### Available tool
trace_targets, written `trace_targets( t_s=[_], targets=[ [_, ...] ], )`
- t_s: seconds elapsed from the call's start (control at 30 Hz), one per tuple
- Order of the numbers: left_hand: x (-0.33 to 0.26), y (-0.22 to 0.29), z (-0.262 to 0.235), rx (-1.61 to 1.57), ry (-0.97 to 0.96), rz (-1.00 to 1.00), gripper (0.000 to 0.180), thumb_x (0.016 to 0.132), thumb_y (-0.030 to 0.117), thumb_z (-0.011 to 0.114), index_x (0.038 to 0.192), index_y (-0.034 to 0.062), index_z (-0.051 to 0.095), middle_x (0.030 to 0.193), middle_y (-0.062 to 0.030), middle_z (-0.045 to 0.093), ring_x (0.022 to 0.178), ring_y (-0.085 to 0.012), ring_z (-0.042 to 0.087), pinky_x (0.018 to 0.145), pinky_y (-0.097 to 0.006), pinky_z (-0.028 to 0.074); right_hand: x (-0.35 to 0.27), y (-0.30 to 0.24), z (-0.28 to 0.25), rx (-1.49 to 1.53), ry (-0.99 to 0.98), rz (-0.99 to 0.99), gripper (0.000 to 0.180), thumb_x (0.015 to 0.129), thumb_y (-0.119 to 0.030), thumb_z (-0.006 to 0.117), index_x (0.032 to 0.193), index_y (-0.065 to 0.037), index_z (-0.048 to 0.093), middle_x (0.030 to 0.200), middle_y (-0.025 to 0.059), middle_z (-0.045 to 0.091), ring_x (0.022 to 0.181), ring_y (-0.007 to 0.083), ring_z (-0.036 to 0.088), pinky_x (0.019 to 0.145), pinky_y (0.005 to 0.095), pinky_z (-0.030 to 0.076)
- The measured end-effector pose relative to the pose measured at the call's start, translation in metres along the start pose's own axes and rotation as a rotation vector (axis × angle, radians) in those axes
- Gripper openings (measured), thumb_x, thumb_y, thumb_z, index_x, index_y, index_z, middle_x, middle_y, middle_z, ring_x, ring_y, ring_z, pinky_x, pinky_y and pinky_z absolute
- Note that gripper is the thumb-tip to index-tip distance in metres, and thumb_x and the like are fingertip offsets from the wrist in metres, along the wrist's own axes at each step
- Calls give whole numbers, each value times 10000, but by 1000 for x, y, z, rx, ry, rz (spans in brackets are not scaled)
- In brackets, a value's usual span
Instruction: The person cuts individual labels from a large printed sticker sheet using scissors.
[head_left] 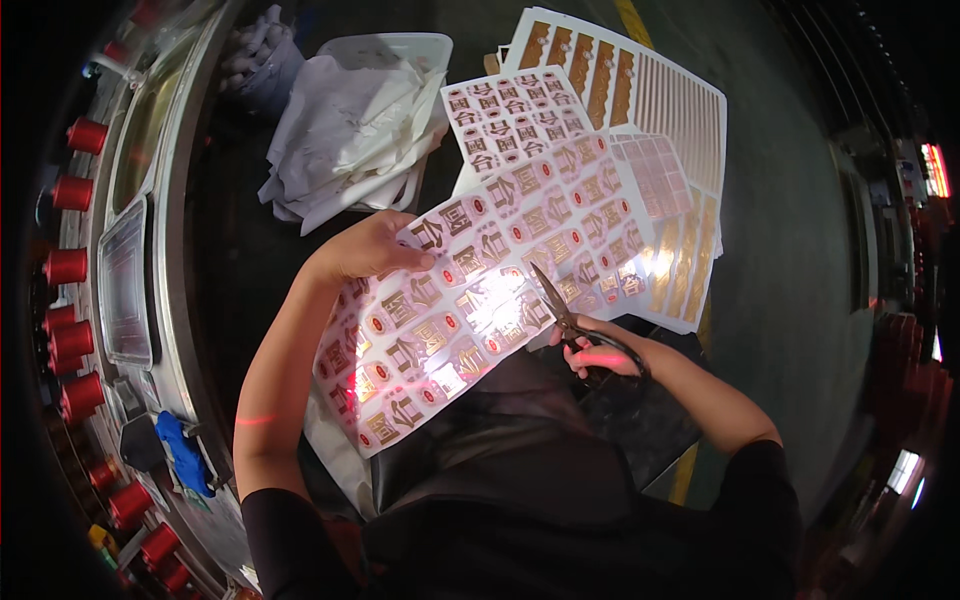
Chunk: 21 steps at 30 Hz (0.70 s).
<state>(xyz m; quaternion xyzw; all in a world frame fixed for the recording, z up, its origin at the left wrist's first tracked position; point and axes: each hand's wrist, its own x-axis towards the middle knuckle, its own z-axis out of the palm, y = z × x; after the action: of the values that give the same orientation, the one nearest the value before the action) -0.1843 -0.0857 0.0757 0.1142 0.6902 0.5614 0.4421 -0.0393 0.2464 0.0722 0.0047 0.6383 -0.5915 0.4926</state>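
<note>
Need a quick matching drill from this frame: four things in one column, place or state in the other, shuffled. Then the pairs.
Things
1. glossy sheet of gold-and-red labels
2. dark metal scissors
3. crumpled white paper scraps
4. row of red thread spools

Places or states
A. heaped in a pale bin at the top
B. along the machine at the far left
C. held at its upper edge by the left hand
D. gripped in the right hand, blades at the sheet's right edge

Pairs: 1-C, 2-D, 3-A, 4-B
</note>
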Motion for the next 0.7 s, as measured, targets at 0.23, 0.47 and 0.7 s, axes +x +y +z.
trace_targets(
  t_s=[0.23,0.47,0.7],
  targets=[
    [38,-17,15,-195,-192,-63,423,723,163,752,1060,-45,605,878,-56,662,732,-89,606,683,-215,479,2,4,-23,183,-81,-44,277,798,-56,515,1065,15,486,770,64,546,643,131,533,633,269,467],
    [63,-42,14,-179,-227,-91,470,701,185,776,1061,-56,595,889,-59,656,739,-91,593,696,-228,482,31,49,-19,326,0,-73,406,780,-78,517,1175,9,481,769,70,561,600,138,547,566,275,467],
    [66,-53,10,-199,-194,-145,375,725,156,747,1012,-40,605,733,11,602,635,-54,517,639,-199,427,47,59,-9,339,71,-120,437,752,-102,499,1171,22,496,734,51,559,540,119,521,531,254,446]
  ],
)
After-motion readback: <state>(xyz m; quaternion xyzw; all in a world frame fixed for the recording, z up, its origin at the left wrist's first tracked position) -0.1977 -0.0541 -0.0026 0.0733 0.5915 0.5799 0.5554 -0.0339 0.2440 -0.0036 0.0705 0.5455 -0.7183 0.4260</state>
